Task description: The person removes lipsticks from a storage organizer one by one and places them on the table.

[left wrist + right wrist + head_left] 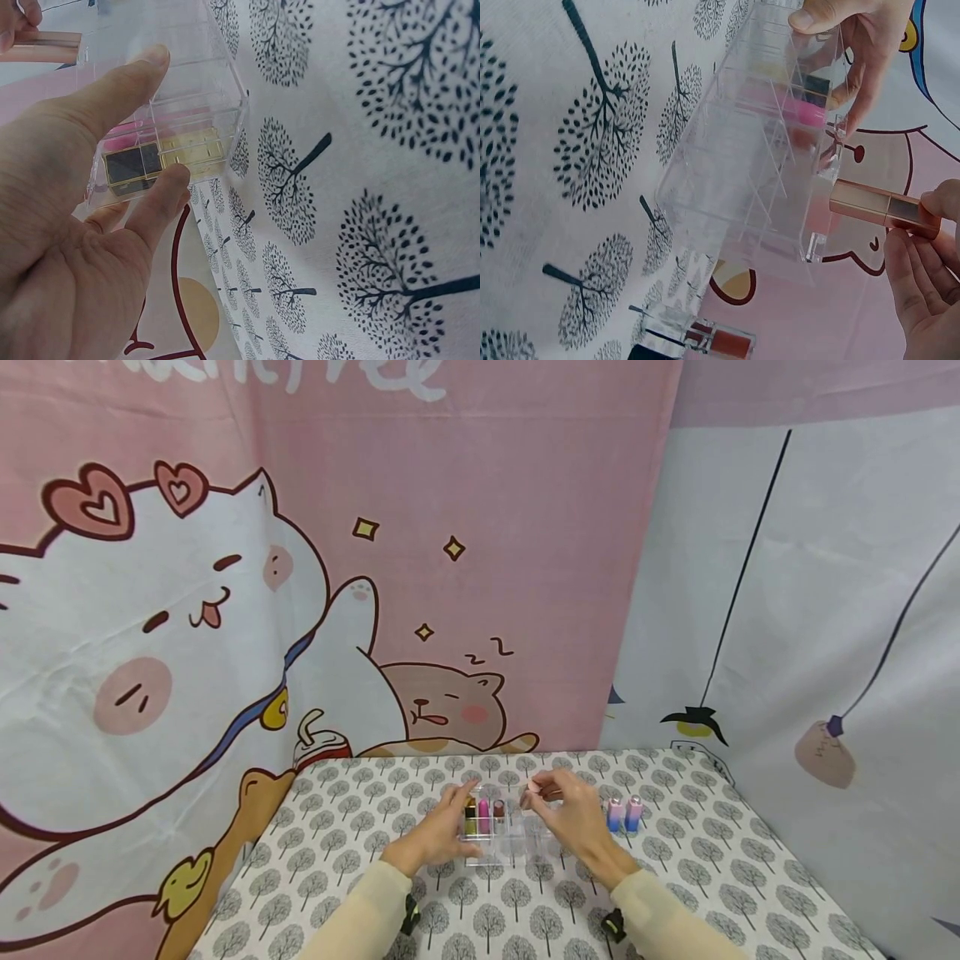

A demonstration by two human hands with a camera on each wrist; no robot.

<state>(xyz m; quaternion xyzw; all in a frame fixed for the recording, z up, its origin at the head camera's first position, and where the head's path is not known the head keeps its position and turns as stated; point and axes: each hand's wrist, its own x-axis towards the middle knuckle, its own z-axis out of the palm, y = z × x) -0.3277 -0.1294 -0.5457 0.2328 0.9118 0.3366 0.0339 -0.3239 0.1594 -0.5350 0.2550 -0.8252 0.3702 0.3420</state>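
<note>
A clear plastic organizer (pixel 516 845) with divided compartments sits on the patterned cloth. My left hand (pixel 442 828) grips its left end, thumb on the near side and fingers on the far side. Inside that end lie a black-and-gold lipstick tube (pixel 133 166), a bright pink tube (pixel 483 815) and a brownish-red one (pixel 498 809). Between thumb and fingertips, my right hand (pixel 573 814) pinches a rose-gold lipstick tube (pixel 861 202). One end of this tube points at the organizer's right part, overlapping its far edge in the right wrist view.
Two pink-and-blue tubes (pixel 624 815) stand upright to the right of my right hand. A clear-cased item with reddish-brown contents (pixel 731 343) shows low in the right wrist view. Behind the tree-print tablecloth (pixel 341 835) hangs a pink cartoon curtain (pixel 525 568).
</note>
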